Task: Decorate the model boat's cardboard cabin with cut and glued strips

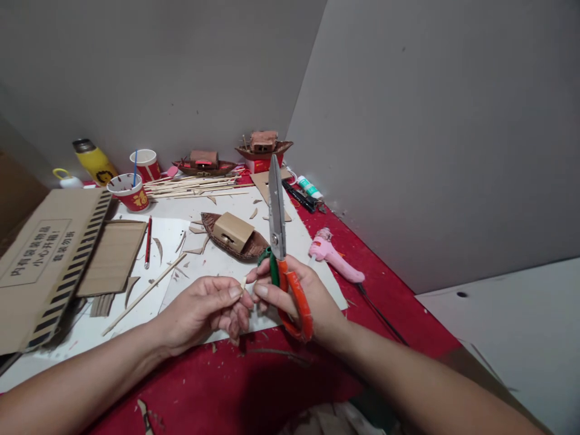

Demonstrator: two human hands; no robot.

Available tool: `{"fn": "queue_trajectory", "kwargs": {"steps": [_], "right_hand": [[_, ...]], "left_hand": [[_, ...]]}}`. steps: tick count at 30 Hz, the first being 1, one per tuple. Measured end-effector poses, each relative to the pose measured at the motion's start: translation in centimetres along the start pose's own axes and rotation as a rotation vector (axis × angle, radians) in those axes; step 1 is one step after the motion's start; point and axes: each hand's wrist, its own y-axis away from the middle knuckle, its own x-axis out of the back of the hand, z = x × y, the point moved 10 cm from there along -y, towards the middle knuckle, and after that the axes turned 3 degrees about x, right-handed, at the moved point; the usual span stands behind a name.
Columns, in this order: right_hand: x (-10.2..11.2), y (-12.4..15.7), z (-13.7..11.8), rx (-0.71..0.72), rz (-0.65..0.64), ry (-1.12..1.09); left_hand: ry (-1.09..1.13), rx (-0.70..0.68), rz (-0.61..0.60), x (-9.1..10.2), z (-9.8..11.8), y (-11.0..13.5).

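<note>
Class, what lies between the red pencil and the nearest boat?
The head view shows brown scraps and the upper end of a stick between the pencil and boat.

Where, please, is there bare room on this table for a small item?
The red tabletop between the cord of the pink glue gun and the gray wall looks bare. White paper shows between the nearest model boat and glue gun, behind the scissors. The back is crowded with paper cups, wooden sticks and other boats; cardboard crowds the left.
</note>
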Motion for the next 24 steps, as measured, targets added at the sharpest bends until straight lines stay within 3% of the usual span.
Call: {"fn": "queue_trajectory", "kwargs": {"steps": [5,8,10,14,17,20,22,24], "right_hand": [[-0.1,-0.2,0.3,-0.004,-0.028,-0.01],[-0.2,-0.2,0.5,-0.021,-0.029,0.028],[-0.1,-0.2,0.7,-0.051,-0.019,0.044],[0.4,-0.1,0.6,-0.092,0.015,0.141],[-0.3,0.1,-0.2,-0.02,-0.085,0.42],[-1.8,0.7,-0.2,0.115,-0.24,0.888],[-2.6,1.0,0.6,0.17,-0.303,1.142],[-3.0,1.1,1.2,0.209,-0.325,1.28]], "left_hand": [[-0.102,0.023,-0.035,-0.5,-0.6,-0.2],[-0.197,0.009,0.008,-0.4,-0.4,0.0],[-0.246,-0.09,0.113,0.3,0.9,0.4],[-0.226,-0.459,0.379,1.5,5.9,3.7],[-0.139,-0.709,0.455,1.0,9.4,7.2],[-0.152,-0.86,0.485,-0.2,11.7,10.0],[-0.189,-0.868,0.493,-0.6,12.0,10.5],[-0.246,-0.789,0.485,-0.5,11.3,9.7]]}}
